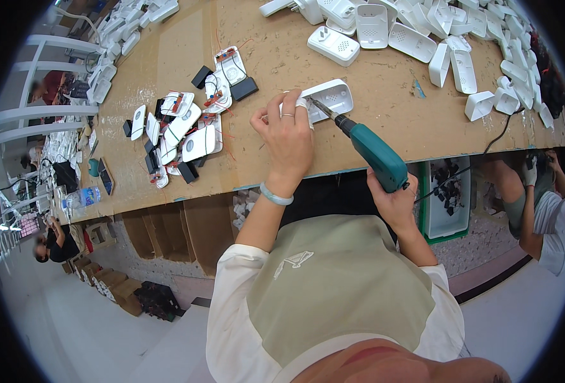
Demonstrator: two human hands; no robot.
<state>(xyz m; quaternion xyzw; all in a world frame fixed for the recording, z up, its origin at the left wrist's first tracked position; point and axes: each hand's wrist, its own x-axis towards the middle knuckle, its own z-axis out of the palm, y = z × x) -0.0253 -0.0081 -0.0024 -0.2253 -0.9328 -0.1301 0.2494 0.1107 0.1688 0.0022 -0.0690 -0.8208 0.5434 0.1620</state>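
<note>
An open white plastic housing lies on the brown cardboard-topped table in front of me, its hollow side up. My left hand grips its left end, with white tape on a fingertip and a ring on one finger. In my right hand is a green corded electric screwdriver, tilted so its bit reaches into the housing near my left fingertips. Whether a screw sits under the bit is too small to tell. My right fingers wrap the rear of the tool and are partly hidden by it.
White covers with red wires and black blocks lie to the left. A heap of empty white housings fills the far right. The tool's black cord crosses the right edge. Below stands a green-rimmed bin; another person sits at right.
</note>
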